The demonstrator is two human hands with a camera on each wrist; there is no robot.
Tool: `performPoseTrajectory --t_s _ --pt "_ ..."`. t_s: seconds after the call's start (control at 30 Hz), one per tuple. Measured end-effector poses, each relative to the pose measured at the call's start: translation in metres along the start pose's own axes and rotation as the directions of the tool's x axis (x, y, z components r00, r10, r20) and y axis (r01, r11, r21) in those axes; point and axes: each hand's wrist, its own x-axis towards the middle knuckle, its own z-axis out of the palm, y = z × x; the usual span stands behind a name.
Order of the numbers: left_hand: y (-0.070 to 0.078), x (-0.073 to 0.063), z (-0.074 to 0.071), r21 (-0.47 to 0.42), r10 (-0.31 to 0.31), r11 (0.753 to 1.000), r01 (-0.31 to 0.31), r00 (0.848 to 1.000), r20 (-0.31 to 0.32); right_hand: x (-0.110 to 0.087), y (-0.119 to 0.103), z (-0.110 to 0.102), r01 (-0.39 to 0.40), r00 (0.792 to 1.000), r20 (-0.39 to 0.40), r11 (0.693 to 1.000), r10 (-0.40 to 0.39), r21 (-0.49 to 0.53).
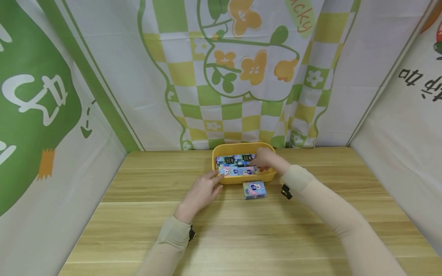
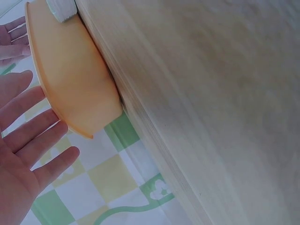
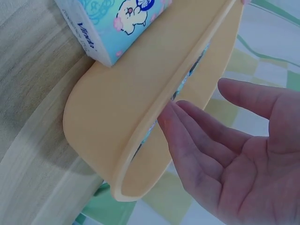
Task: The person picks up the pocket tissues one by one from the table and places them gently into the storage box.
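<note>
A yellow basket [image 1: 267, 178] stands at the table's back edge. Inside are dark floral packs [image 1: 226, 160] behind light blue cartoon-printed tissue packs [image 1: 228, 171]. My left hand [image 1: 203, 189] touches the basket's front-left rim, its fingers extended and spread in the left wrist view. Over the basket's right side, my right hand [image 1: 266, 157] reaches down among the packs. In the right wrist view its fingertips dip past the rim, the thumb stands apart, and nothing shows between them. One more tissue pack [image 1: 254, 190] lies on the table against the basket's front.
The wooden table [image 1: 145, 214] extends in front and to both sides. A checked, flower-printed curtain [image 1: 238, 111] hangs right behind the basket. Printed cloth walls [image 1: 407, 126] close in the left and right. Black straps [image 1: 286, 191] are on the wrists.
</note>
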Motion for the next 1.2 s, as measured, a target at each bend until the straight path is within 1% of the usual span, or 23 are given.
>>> performPoseTrajectory --t_s 0.17,0.4,0.63,0.83,1.2 --pt "0.000 0.000 0.000 -0.007 -0.002 1.000 0.002 1.000 0.004 -0.011 -0.002 -0.002 0.031 0.999 -0.017 1.000 -0.031 0.003" --pt "-0.001 0.000 0.001 -0.010 0.000 1.000 0.000 1.000 -0.010 -0.025 -0.003 -0.003 0.075 0.996 -0.056 0.997 -0.076 -0.004" --pt "0.000 0.001 0.000 -0.003 0.005 1.000 -0.005 1.000 -0.018 -0.039 0.000 -0.002 0.135 0.986 -0.091 0.991 -0.137 -0.024" --pt "-0.001 0.002 0.000 -0.009 0.003 1.000 -0.003 1.000 -0.018 -0.046 0.003 0.001 0.144 0.984 -0.105 0.989 -0.141 0.022" --pt "-0.001 0.001 0.002 -0.005 -0.007 1.000 0.008 1.000 0.008 -0.055 0.012 0.009 0.154 0.977 -0.146 0.988 -0.155 -0.020"
